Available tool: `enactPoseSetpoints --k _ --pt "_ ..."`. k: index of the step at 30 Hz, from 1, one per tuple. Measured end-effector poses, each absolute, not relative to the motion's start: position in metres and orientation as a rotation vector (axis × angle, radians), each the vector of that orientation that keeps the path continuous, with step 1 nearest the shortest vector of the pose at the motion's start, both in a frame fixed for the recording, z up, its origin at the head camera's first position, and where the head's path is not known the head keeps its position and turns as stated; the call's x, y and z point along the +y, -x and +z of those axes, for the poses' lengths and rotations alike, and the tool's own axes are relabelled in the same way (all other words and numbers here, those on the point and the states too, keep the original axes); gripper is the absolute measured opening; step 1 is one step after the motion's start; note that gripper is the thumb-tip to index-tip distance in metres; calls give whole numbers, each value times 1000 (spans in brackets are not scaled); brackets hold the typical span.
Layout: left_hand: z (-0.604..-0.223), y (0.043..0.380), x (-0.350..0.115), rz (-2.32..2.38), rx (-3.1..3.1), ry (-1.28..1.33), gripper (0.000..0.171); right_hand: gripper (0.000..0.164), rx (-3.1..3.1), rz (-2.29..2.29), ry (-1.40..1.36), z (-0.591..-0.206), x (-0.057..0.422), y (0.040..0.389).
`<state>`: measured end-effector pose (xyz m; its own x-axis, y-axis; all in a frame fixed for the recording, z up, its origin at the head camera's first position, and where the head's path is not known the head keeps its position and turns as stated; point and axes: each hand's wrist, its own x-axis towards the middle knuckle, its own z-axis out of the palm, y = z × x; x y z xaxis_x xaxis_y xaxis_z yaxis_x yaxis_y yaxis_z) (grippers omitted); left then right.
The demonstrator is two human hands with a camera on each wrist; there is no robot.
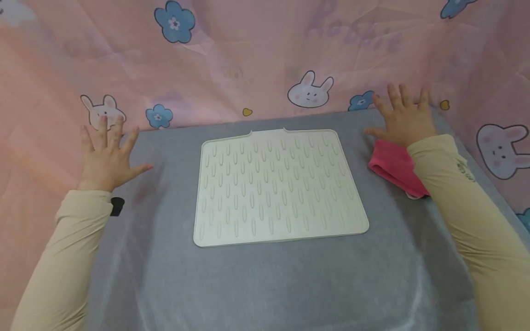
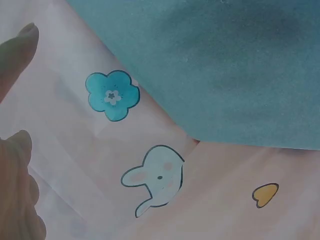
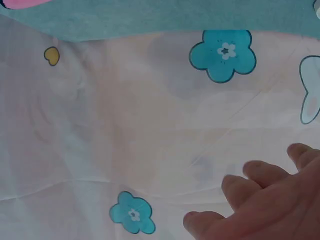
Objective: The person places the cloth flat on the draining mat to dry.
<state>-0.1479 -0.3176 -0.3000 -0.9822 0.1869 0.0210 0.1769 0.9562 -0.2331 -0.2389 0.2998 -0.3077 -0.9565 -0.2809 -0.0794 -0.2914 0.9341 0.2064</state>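
My left hand (image 1: 106,161) is held up with fingers spread at the left side of the table, holding nothing. On the far right, my right hand (image 1: 407,119) is likewise spread wide and holds nothing; in the head view it appears just above a folded pink cloth (image 1: 395,165), part of which the right sleeve hides. Between the hands lies a cream-coloured flat mat (image 1: 271,188) with a low rim and rows of raised oval ridges. In the right wrist view, the right hand's fingers (image 3: 240,190) are in front of the printed curtain.
A grey cloth (image 1: 265,285) covers the table. Behind and along both sides hangs a pink curtain (image 1: 248,59) printed with rabbits, blue flowers and hearts. Something small and black (image 1: 118,206) shows at the left cuff.
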Motion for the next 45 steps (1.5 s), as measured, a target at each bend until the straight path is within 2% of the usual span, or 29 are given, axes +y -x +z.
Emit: enactPoseSetpoints --k 5,12,22,29,35,45 --pt "-304 148 -318 398 -3077 281 91 93 3020 284 451 -313 301 239" --pt "-330 141 -295 189 -3087 303 82 83 2978 74 463 -316 299 229" --pt "-373 96 -244 -150 -3233 270 78 80 2917 -304 377 -330 298 210" --pt "-390 74 -223 -403 -3272 241 78 63 2978 -416 295 -343 304 195" --pt "-409 73 -212 -618 -3250 170 73 56 3024 -559 178 -356 302 182" --pt "-424 74 -206 -623 -3297 144 73 49 3051 -740 152 -379 303 170"
